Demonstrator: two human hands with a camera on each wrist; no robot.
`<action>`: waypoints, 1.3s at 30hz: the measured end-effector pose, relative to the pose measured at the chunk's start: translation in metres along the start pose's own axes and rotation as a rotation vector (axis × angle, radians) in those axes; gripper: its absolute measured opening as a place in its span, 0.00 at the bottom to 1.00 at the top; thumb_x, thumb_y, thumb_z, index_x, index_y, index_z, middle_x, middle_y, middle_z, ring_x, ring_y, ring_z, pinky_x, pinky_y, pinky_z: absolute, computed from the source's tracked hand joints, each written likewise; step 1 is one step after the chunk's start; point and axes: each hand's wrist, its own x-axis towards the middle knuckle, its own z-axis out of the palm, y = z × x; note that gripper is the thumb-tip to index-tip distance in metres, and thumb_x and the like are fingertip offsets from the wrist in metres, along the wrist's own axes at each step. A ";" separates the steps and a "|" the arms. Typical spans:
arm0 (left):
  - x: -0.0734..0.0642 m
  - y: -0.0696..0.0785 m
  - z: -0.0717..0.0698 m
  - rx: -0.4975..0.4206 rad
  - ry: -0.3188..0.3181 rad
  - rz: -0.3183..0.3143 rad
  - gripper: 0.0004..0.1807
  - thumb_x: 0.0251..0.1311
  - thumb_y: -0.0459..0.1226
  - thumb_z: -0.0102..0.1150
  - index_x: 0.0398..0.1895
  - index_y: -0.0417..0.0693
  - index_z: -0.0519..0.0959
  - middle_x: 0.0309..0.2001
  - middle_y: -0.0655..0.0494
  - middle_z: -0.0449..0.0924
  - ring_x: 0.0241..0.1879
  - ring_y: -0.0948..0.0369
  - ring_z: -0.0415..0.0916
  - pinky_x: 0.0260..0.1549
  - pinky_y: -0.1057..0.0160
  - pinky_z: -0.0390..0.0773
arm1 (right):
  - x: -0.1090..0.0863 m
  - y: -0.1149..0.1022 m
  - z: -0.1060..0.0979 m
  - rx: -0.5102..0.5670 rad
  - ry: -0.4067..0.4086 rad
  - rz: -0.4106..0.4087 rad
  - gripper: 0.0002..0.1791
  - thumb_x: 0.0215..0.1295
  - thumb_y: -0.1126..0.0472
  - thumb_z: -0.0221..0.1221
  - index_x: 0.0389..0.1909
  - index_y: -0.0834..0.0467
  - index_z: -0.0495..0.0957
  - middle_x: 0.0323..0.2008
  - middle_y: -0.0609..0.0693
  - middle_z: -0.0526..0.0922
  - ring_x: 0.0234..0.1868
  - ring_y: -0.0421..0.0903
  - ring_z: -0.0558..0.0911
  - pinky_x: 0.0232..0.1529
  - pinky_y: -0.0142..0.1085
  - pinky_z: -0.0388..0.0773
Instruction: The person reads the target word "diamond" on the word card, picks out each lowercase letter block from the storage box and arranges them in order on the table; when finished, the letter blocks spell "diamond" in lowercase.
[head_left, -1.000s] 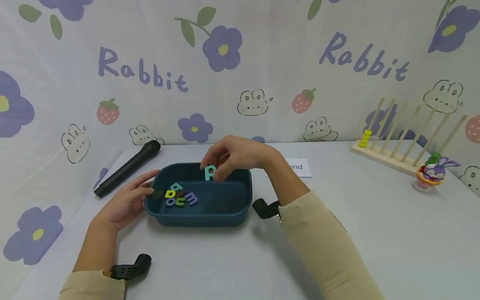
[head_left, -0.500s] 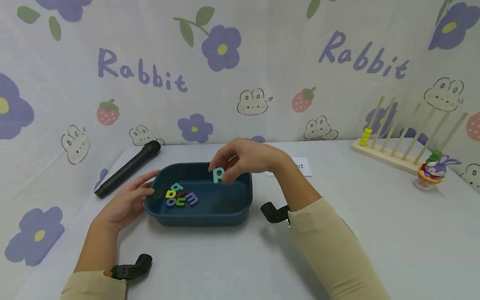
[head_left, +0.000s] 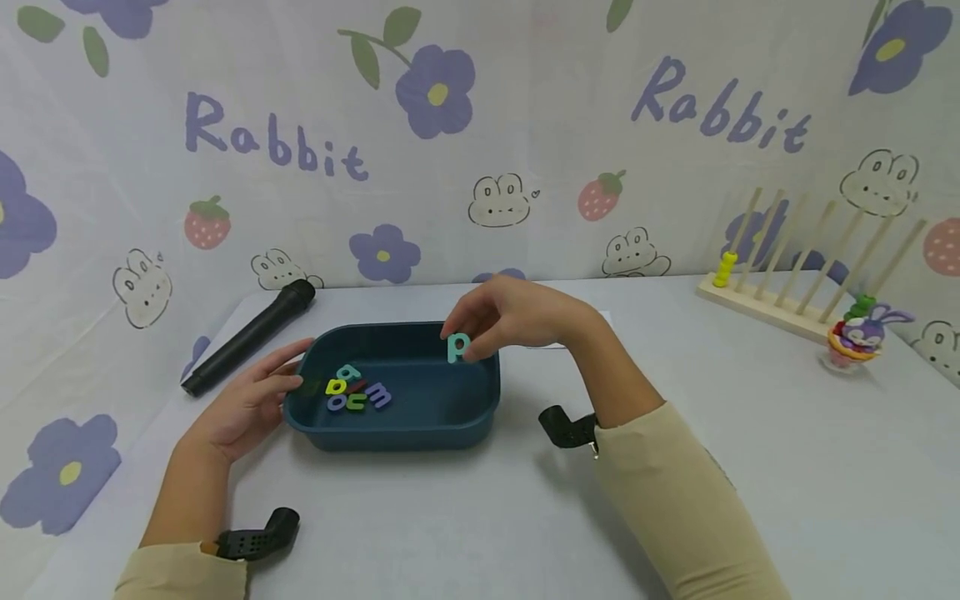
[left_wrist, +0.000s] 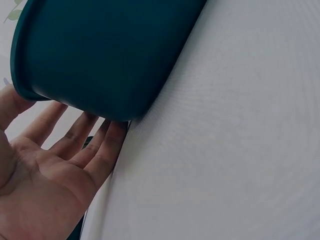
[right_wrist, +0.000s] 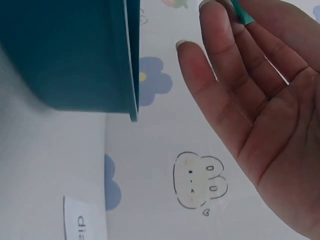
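A dark teal rectangular tub [head_left: 408, 437] stands on the white table. At its left end rests my left hand [head_left: 251, 404]; in the left wrist view its fingers [left_wrist: 77, 137] lie fairly straight against the wall, the thumb by the rim. Over the tub's right part, my right hand [head_left: 517, 317] pinches a mint-green letter p [head_left: 452, 348] between thumb and fingers, raised to about the rear rim. Only a green corner of that letter [right_wrist: 244, 14] shows in the right wrist view. Several coloured letters, including a purple m [head_left: 378, 395], lie in the tub's left half.
A black microphone [head_left: 251, 337] lies behind my left hand. Partly hidden behind my right wrist is a white card [right_wrist: 86, 220] with printed text. At the right stand a wooden peg rack [head_left: 772, 312] with beads and a purple rabbit figure [head_left: 858, 337].
My right hand has moved to the right with the pinched letter p, from the tub's middle toward its right end. The left hand keeps its place at the tub. The head view shifts slightly.
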 end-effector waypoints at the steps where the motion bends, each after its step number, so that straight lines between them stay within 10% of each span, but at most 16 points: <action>1: 0.000 0.000 0.000 -0.001 -0.001 0.001 0.31 0.79 0.37 0.48 0.82 0.57 0.57 0.77 0.50 0.53 0.64 0.59 0.69 0.57 0.67 0.78 | -0.001 0.001 0.000 -0.001 0.003 0.004 0.19 0.62 0.63 0.70 0.55 0.54 0.85 0.43 0.48 0.90 0.46 0.46 0.87 0.52 0.40 0.83; 39: 0.000 0.002 0.000 -0.036 -0.006 -0.014 0.31 0.79 0.38 0.49 0.82 0.59 0.57 0.77 0.52 0.54 0.62 0.63 0.72 0.56 0.68 0.78 | -0.059 0.040 -0.017 0.011 0.043 0.164 0.17 0.62 0.62 0.69 0.53 0.52 0.85 0.40 0.51 0.88 0.43 0.54 0.85 0.45 0.44 0.84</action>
